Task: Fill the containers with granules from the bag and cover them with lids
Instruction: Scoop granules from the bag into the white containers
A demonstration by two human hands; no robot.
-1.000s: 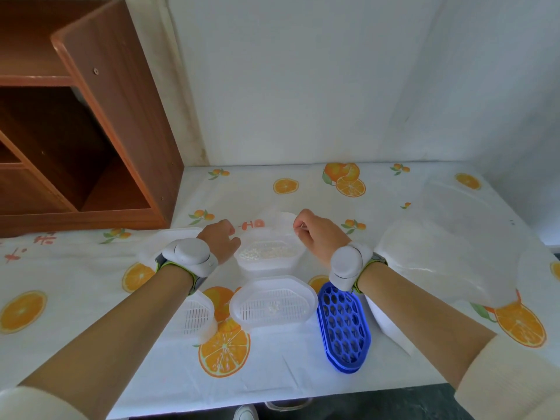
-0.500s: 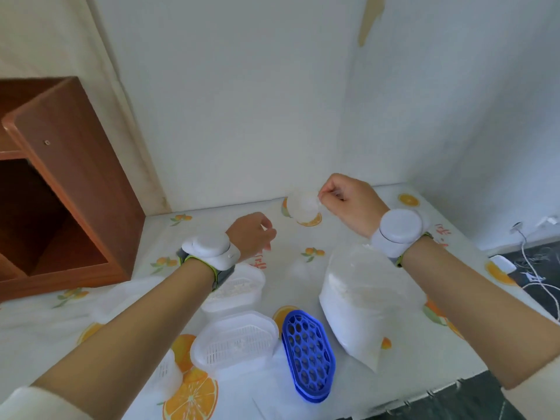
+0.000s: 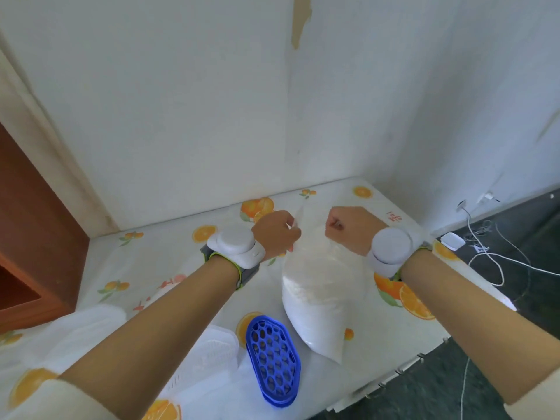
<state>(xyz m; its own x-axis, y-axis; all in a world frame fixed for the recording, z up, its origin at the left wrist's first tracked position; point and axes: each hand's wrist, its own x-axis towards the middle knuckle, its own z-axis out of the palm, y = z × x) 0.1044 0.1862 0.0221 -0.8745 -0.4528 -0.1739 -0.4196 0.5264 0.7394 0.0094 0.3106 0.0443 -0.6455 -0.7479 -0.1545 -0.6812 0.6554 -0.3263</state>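
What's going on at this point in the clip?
A person has both hands at the top of a clear bag of white granules. The left hand pinches one side of its mouth and the right hand appears to grip the other. The bag rests on the orange-print tablecloth. Nearer the person lie a blue honeycomb lid and a white slotted piece. Nothing is being poured.

Plain white walls meet in a corner, a tan peeling patch high up (right on the seam). A reddish-brown wooden cabinet stands left; white cables trail across the dark grey floor.
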